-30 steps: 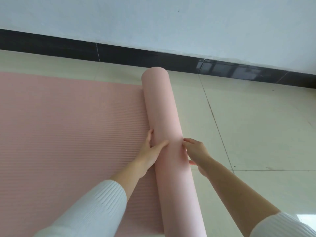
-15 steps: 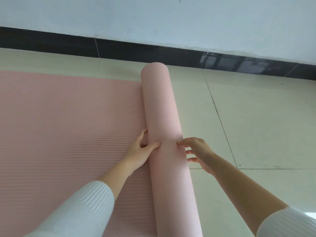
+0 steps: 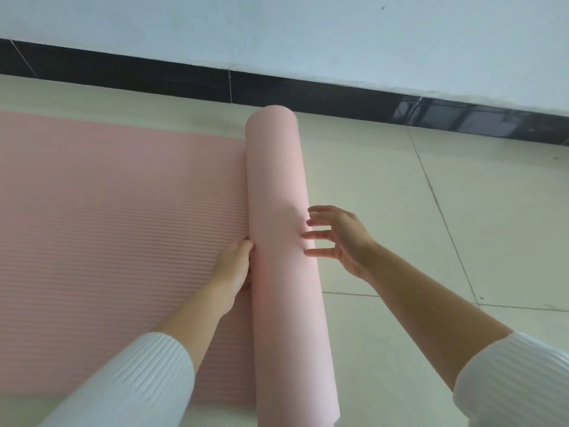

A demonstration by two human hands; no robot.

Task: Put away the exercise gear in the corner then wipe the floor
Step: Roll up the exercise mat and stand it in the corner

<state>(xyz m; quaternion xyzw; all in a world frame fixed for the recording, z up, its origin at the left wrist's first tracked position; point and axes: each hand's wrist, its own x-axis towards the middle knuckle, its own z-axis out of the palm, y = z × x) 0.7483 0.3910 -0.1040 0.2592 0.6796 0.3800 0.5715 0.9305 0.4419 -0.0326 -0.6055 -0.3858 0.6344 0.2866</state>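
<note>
Matt pink foam yoga mat with fine ribbing, smooth outside on its roll, glossy black skirting, smooth tiled floor, ribbed white knit sleeves

A pale, blue-white wall fills the top of the view, with one small dark speck high on the right. Along its foot runs a glossy black skirting board, jointed in sections and catching pale reflections toward its right end.

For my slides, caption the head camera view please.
Left hand pressed against a part-rolled pink mat, right hand open beside the roll, on a tiled floor.
</note>
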